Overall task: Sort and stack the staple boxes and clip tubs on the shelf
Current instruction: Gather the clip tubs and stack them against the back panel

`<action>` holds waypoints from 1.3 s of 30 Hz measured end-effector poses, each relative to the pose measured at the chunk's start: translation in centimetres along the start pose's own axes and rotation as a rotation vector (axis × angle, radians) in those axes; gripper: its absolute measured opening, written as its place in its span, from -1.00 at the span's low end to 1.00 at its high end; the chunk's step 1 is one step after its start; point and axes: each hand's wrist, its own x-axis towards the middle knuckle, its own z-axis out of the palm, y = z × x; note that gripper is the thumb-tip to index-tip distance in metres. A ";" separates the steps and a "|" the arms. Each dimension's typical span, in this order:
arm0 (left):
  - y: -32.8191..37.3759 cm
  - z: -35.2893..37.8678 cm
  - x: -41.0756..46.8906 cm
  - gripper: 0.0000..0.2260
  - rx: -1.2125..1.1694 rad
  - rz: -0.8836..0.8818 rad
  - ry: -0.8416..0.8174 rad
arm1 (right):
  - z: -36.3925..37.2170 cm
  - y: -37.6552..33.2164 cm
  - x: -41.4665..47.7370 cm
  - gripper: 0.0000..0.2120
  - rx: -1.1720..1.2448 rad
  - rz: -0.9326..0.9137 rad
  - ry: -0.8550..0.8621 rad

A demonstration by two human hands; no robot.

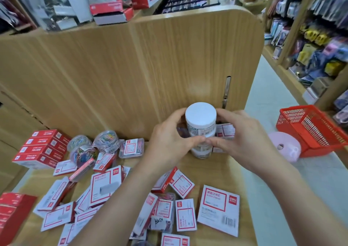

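A stack of white-lidded clip tubs [200,119] stands at the back of the wooden shelf [212,172], against the upright panel. My left hand [169,142] and my right hand [243,138] curl round the stack from both sides, thumbs meeting in front. Small staple boxes [225,132] sit just behind my right fingers. Several red and white staple boxes [219,209] lie scattered over the near shelf. Clear tubs of coloured clips [106,140] sit at the left, next to a neat stack of red boxes [40,149].
A red plastic basket [310,129] and a pink round tape dispenser [284,148] sit on the white surface to the right. A tall wooden panel [131,67] rises behind the shelf. More red boxes [11,213] are at the near left edge.
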 end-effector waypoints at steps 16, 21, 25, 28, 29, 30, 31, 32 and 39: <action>-0.6 0.6 -1.3 -0.57 0.382 0.140 0.257 | 0.5 1.8 0.2 -0.36 -0.041 -0.120 0.070; -2.0 1.8 -2.3 -0.66 0.696 0.287 0.190 | 0.8 3.7 -1.0 -0.42 -0.076 -0.138 0.169; -2.4 3.3 -1.8 -0.65 0.946 0.416 0.058 | 1.5 5.3 -2.1 -0.43 -0.056 -0.051 0.172; -2.6 3.5 -1.5 -0.66 1.038 0.455 0.064 | 2.3 5.8 -2.8 -0.47 0.005 0.009 0.167; -2.7 3.5 -1.5 -0.67 1.059 0.465 0.069 | 2.5 5.8 -3.0 -0.49 0.020 0.023 0.171; -2.7 3.6 -1.5 -0.68 1.080 0.474 0.071 | 2.7 5.8 -3.0 -0.50 0.026 0.032 0.182; -2.7 3.6 -1.5 -0.68 1.099 0.479 0.069 | 2.9 5.9 -3.0 -0.52 0.021 0.035 0.202; -2.8 3.7 -1.5 -0.67 1.116 0.479 0.066 | 3.1 5.9 -3.0 -0.54 0.008 0.031 0.231; -3.1 3.8 -1.5 -0.62 1.132 0.462 0.104 | 4.4 6.5 -3.2 -0.62 -0.089 -0.022 0.368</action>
